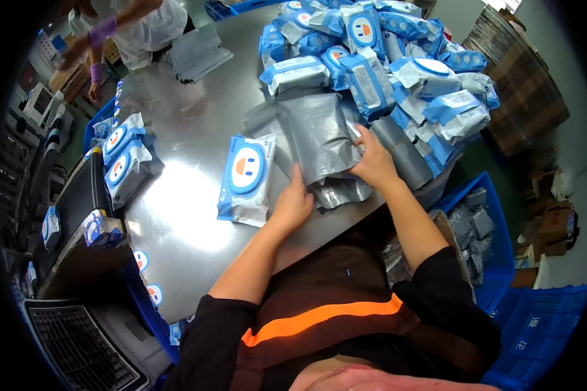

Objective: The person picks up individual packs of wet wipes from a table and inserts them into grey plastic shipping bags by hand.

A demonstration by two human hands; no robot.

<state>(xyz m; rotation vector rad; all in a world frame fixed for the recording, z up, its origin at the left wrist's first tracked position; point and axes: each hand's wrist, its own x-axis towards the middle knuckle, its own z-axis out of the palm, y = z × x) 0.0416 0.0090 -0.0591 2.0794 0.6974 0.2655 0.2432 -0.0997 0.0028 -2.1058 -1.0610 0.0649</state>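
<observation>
A grey plastic mailing bag (316, 133) lies in front of me on the steel table, its surface creased and puffed. My left hand (293, 203) grips its near-left edge, thumb on top and the other fingers hidden beneath. At the bag's right edge my right hand (375, 159) is closed, fingers curled around the plastic. Beneath the bag's near end shows shiny crumpled grey plastic (340, 193); what it belongs to is hidden. Just left of my left hand lies a blue-and-white pack of wipes (246, 176) with a round face design.
Many similar wipes packs (365, 78) are heaped at the far right. Several more (125, 169) stand by a conveyor (72, 228) on the left. Grey bags (199, 53) lie stacked far left, near another person (137, 29). A blue crate (496, 241) holds grey parcels at right.
</observation>
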